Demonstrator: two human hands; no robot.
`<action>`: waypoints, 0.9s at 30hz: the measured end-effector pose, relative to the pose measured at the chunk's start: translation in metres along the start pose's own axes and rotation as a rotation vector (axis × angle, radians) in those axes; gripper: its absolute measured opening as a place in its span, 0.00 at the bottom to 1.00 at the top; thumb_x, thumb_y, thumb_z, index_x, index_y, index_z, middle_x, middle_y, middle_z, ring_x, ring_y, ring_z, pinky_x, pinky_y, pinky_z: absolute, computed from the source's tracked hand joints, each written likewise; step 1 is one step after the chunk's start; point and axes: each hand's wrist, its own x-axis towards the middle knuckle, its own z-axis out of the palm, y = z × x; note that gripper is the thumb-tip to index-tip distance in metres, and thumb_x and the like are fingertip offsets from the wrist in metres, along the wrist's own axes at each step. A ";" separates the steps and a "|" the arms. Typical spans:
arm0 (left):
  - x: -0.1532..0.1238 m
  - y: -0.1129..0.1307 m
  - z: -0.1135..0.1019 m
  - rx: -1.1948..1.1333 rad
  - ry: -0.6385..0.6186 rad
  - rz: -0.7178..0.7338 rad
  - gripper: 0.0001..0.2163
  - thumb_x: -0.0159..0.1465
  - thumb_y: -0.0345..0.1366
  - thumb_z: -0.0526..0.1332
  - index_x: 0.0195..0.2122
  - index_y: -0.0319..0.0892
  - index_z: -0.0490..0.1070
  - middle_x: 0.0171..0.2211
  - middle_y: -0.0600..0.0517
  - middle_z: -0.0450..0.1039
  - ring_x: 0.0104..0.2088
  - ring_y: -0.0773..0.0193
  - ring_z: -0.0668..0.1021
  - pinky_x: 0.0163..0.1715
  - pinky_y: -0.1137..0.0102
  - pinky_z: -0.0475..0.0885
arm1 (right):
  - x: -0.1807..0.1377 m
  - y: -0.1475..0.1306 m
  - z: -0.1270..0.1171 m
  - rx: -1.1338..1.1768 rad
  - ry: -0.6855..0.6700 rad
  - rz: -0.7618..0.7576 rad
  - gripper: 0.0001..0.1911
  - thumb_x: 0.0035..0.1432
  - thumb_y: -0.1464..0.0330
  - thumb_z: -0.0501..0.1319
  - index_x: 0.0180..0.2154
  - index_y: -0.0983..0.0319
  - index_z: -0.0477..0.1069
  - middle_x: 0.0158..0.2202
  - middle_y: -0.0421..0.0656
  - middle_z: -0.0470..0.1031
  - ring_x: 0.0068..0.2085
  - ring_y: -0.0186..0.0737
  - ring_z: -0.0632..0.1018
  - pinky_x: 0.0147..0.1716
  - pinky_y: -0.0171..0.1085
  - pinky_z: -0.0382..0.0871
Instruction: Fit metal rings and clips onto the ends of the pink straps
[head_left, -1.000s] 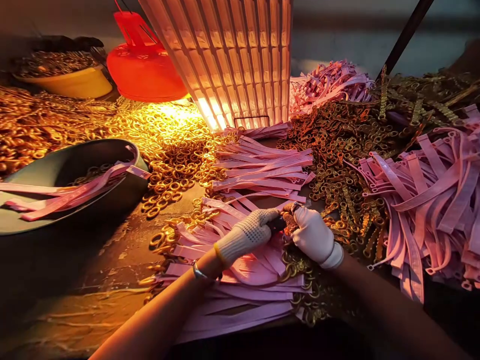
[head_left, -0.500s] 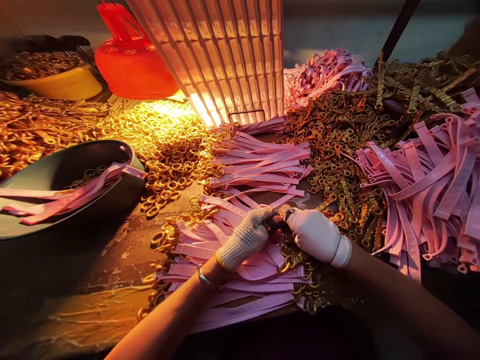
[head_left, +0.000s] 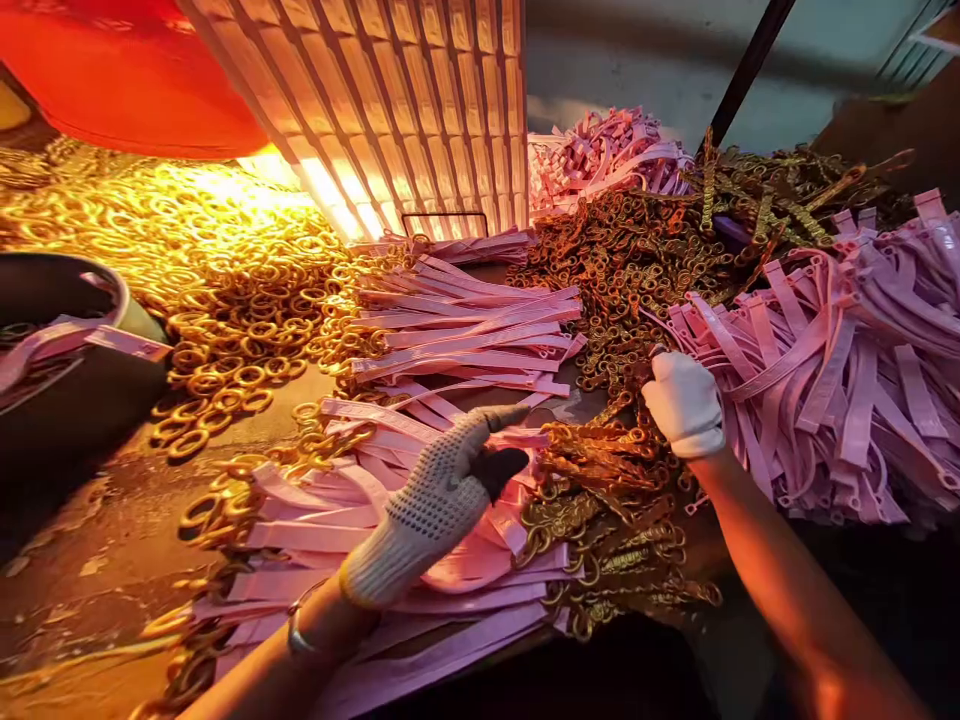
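**Tangles waiting to happen on a crowded desk**

The desk (head_left: pixel 90 540) lies under hot orange light from a red lamp (head_left: pixel 127 70) in the upper left of the frame, with brass rings (head_left: pixel 225 290) spread thick below it. At lower centre the left hand (head_left: pixel 439 495), in a dotted knit glove, rests on a fan of pink straps (head_left: pixel 457 585). Its forefinger is stretched out and the other fingers are curled. Something dark sits at the thumb, and I cannot tell whether it is gripped. The right hand (head_left: pixel 684 402), in a white glove, is bunched at the edge of the strap heap (head_left: pixel 840 400) at centre right; what it pinches is hidden. Between the hands lie hooked brass fittings (head_left: pixel 615 490). These could snag a glove or a strap and drag neighbours along. A careless pull might spill the fittings nearest the lower edge off the desk.
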 end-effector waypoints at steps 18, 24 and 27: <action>-0.011 0.022 0.012 -0.987 0.212 -0.275 0.21 0.53 0.20 0.66 0.49 0.36 0.71 0.41 0.46 0.76 0.30 0.66 0.81 0.32 0.73 0.79 | -0.029 -0.025 -0.012 1.149 0.059 -0.395 0.13 0.64 0.69 0.56 0.48 0.60 0.73 0.44 0.47 0.79 0.43 0.42 0.78 0.47 0.42 0.74; -0.016 0.027 0.020 -0.870 0.246 -0.146 0.26 0.51 0.24 0.71 0.52 0.40 0.72 0.44 0.48 0.76 0.40 0.66 0.80 0.40 0.75 0.78 | -0.069 -0.072 -0.035 1.504 -0.302 -0.537 0.26 0.58 0.74 0.62 0.58 0.57 0.70 0.47 0.43 0.79 0.45 0.39 0.79 0.49 0.39 0.74; -0.015 0.020 0.022 -0.763 0.224 -0.051 0.29 0.51 0.26 0.73 0.55 0.41 0.70 0.42 0.50 0.76 0.38 0.67 0.79 0.38 0.74 0.77 | -0.072 -0.074 -0.032 1.519 -0.243 -0.477 0.26 0.57 0.77 0.60 0.57 0.57 0.71 0.47 0.42 0.80 0.45 0.39 0.79 0.50 0.39 0.74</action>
